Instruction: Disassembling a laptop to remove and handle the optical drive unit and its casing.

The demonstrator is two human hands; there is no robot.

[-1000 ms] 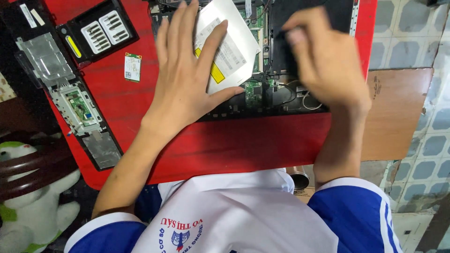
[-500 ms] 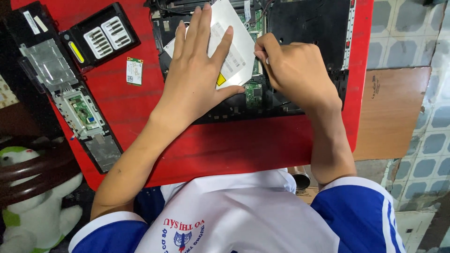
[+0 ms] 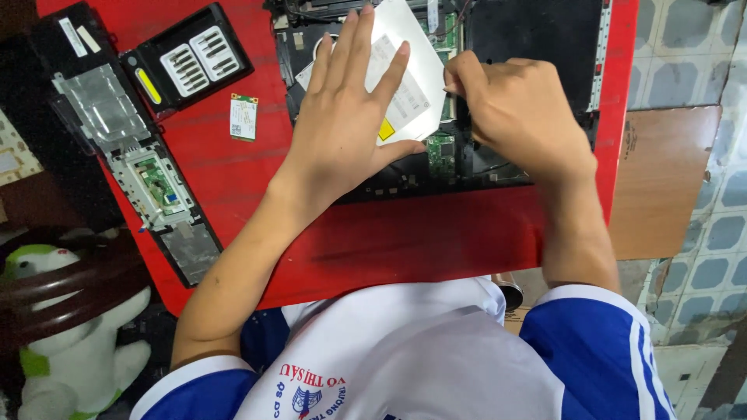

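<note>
An opened black laptop base (image 3: pixel 537 31) lies on a red table (image 3: pixel 389 233), green circuit boards showing inside. My left hand (image 3: pixel 346 124) lies flat, fingers spread, on a silver optical drive (image 3: pixel 408 78) resting in the laptop. My right hand (image 3: pixel 517 109) is curled just right of the drive, its fingertips pinched at the drive's right edge; what they pinch is hidden.
A black laptop palm-rest cover (image 3: pixel 128 148) lies at the left, next to a black screwdriver bit case (image 3: pixel 187 58) and a small green wireless card (image 3: pixel 243 117). A white and green plush toy (image 3: pixel 70 342) sits below left. Tiled floor lies right of the table.
My right hand has come left from the laptop's dark right area to the drive's right edge. My left hand has stayed flat on the drive.
</note>
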